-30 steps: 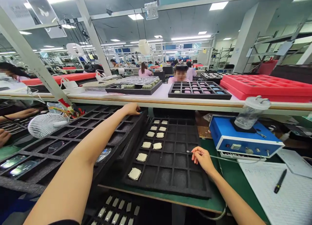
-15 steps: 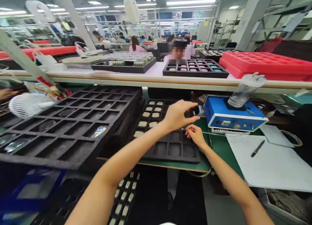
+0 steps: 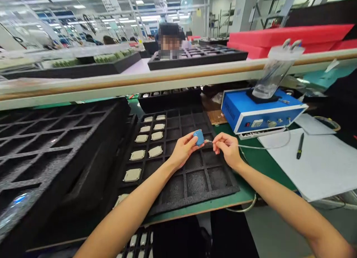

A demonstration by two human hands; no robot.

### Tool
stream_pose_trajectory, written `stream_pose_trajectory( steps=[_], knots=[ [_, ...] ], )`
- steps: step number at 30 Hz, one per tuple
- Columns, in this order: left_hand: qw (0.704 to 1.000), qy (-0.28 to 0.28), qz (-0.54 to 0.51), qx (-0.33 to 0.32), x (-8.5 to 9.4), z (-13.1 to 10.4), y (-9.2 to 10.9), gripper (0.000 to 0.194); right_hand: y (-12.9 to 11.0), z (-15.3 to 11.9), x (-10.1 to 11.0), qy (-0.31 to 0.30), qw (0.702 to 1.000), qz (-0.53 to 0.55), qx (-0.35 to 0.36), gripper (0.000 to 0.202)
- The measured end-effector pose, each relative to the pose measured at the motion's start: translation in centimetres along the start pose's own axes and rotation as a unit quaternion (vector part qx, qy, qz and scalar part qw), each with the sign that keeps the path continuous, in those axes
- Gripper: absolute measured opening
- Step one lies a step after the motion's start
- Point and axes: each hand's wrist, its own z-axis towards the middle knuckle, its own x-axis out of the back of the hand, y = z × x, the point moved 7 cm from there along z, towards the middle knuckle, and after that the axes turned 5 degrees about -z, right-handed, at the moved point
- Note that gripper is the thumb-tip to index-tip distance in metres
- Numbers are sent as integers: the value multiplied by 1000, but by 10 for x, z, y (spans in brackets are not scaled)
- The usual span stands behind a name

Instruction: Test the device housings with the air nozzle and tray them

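Observation:
My left hand [image 3: 182, 150] holds a small blue casing [image 3: 199, 137] between thumb and fingers, its broad rounded side facing me. Just right of it, my right hand [image 3: 227, 150] pinches a thin clear tube [image 3: 260, 147]. The tube's narrow tip points at the casing's lower edge; whether it touches, I cannot tell. Both hands are over a black foam tray [image 3: 195, 201] divided into square compartments. Beige casings [image 3: 132, 175] lie in its left columns. From my right hand the tube runs back to the front of a blue control box [image 3: 237, 114].
A clear cylinder [image 3: 267, 77] stands tilted on the control box. Paper sheets [image 3: 323, 172] with a black pen [image 3: 300, 146] lie at right. Stacked black trays [image 3: 80, 150] rise at left. A shelf edge [image 3: 167, 76] crosses behind, with a person [image 3: 170, 38] beyond it.
My left hand has come down and turned the casing so its blue side shows. The tube's tip is now close to the casing. The view has shifted closer and to the right.

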Motion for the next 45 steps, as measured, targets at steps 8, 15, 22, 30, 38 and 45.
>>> stream_pose_trajectory(
  steps=[8, 15, 22, 30, 38, 45],
  knots=[
    [996, -3, -62, 60, 0, 2, -3, 33, -6, -7, 5, 12, 998, 26, 63, 10],
    [997, -34, -7, 67, -6, 1, -5, 38, -7, -5, 6, 18, 997, 30, 66, 12],
    [997, -38, 20, 64, -7, 2, -5, 42, -10, -6, 4, 26, 998, -14, 55, 11],
    [997, -41, 34, 60, -6, 3, -6, 44, -9, -5, 4, 23, 998, -35, 54, 13],
    [996, -52, 36, 59, -7, 2, -6, 42, -12, -4, 2, 13, 996, 11, 87, 16],
    [996, -68, 36, 49, -9, 2, -4, 40, -10, -4, 2, 14, 997, -22, 67, 13]
  ],
)
